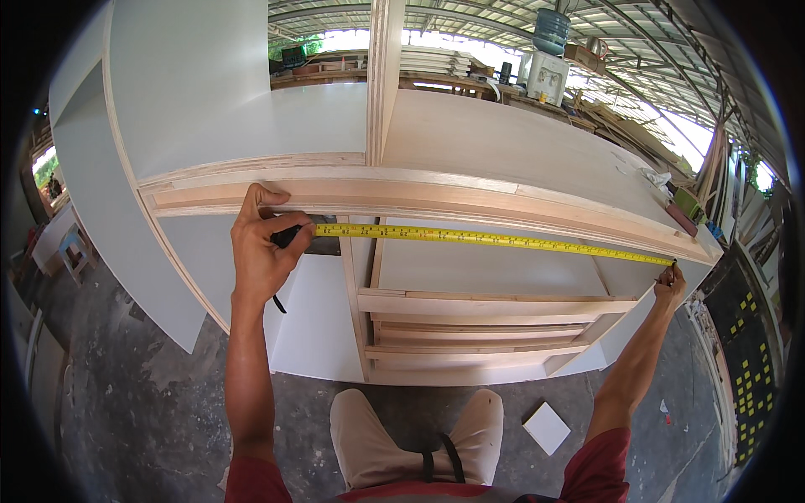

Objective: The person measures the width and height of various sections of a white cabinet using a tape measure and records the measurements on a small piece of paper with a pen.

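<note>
Head view: your left hand (262,239) is curling mostly closed around a black tape measure (289,235), upper fingers reaching onto the front edge of the cabinet (436,186) toward its left end, and your right hand (668,285) is pinching the tip of the yellow blade (470,237) near that edge's right corner. Blade is running taut between your hands, just below the front edge, passing over wooden rails (503,307). White square panel (547,427) is lying on the concrete floor (159,369), right of your knees (369,423).
</note>
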`<state>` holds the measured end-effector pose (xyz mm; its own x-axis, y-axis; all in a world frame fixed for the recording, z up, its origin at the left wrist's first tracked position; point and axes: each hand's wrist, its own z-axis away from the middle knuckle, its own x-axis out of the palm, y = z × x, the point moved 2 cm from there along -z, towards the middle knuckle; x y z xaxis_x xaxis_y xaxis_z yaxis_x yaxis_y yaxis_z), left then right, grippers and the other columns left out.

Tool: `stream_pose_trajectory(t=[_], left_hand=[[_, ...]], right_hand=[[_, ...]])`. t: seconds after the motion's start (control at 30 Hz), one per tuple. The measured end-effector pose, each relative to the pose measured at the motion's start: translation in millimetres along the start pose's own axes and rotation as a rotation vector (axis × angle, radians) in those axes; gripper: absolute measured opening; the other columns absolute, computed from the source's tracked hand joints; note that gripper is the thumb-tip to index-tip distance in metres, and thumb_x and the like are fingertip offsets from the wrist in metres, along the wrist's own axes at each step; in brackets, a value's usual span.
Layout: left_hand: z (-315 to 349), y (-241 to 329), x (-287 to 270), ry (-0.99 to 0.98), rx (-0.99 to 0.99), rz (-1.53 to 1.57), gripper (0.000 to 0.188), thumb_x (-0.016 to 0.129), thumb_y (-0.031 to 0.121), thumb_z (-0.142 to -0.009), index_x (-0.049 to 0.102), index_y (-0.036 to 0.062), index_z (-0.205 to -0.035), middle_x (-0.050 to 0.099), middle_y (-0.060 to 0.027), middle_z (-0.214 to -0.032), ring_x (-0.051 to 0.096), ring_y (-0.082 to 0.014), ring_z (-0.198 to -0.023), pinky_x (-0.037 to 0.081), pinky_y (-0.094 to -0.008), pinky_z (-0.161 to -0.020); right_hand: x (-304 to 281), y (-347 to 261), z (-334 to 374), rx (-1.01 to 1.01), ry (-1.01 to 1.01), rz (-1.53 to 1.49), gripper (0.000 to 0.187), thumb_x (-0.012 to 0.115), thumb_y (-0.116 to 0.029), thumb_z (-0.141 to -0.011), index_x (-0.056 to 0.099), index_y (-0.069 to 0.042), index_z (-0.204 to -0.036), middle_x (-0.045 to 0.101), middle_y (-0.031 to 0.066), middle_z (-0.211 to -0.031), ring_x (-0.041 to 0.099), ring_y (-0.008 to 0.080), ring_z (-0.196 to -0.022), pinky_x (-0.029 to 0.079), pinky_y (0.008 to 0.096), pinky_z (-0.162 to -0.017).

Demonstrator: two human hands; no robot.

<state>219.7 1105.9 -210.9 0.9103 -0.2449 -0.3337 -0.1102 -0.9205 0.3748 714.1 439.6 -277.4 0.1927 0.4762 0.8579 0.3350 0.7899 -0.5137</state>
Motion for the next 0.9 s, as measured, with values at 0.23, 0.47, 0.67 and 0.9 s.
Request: stream_pose_trajectory(t=[0.23, 0.47, 0.67, 0.9], left_hand=[[-0.1, 0.3, -0.3, 0.001, -0.009, 0.0, 0.017, 0.081, 0.001, -0.07, 0.079, 0.0021, -0.087, 0.056, -0.0101, -0.102, 0.065, -0.0212, -0.073, 0.052, -0.0319, -0.062], [-0.1, -0.5, 0.4, 0.004, -0.008, 0.009, 0.017, 0.081, 0.001, -0.069, 0.079, 0.002, -0.086, 0.057, -0.0105, -0.101, 0.065, -0.0217, -0.073, 0.052, -0.0318, -0.062], [-0.2, 0.5, 0.5, 0.005, -0.007, 0.005, 0.017, 0.081, 0.001, -0.069, 0.079, 0.0018, -0.086, 0.057, -0.0105, -0.101, 0.065, -0.0218, -0.074, 0.052, -0.0317, -0.063], [-0.4, 2.2, 0.7, 0.005, -0.01, 0.009, 0.017, 0.081, 0.0, -0.069, 0.079, 0.0021, -0.086, 0.057, -0.0102, -0.1, 0.065, -0.0215, -0.074, 0.052, -0.0313, -0.063]], right_hand=[[-0.3, -1.2, -1.4, -0.007, -0.016, 0.01, 0.01, 0.06, -0.008, -0.096, 0.065, 0.001, -0.097, 0.051, 0.0011, -0.068, 0.023, 0.0075, -0.048, 0.018, 0.0217, -0.043], [-1.1, -1.3, -4.7, -0.005, 0.02, -0.008, 0.009, 0.061, -0.008, -0.095, 0.065, 0.0, -0.096, 0.051, 0.0005, -0.066, 0.023, 0.0077, -0.048, 0.017, 0.0219, -0.042], [2.1, -0.6, 0.9, 0.0, 0.049, 0.01, 0.008, 0.061, -0.008, -0.095, 0.065, -0.001, -0.096, 0.048, -0.0006, -0.065, 0.022, 0.008, -0.048, 0.017, 0.0219, -0.043], [-1.9, -2.4, -4.2, -0.006, -0.028, 0.016, 0.008, 0.06, -0.008, -0.097, 0.063, -0.001, -0.095, 0.043, -0.0021, -0.063, 0.021, 0.008, -0.048, 0.016, 0.0224, -0.043]])
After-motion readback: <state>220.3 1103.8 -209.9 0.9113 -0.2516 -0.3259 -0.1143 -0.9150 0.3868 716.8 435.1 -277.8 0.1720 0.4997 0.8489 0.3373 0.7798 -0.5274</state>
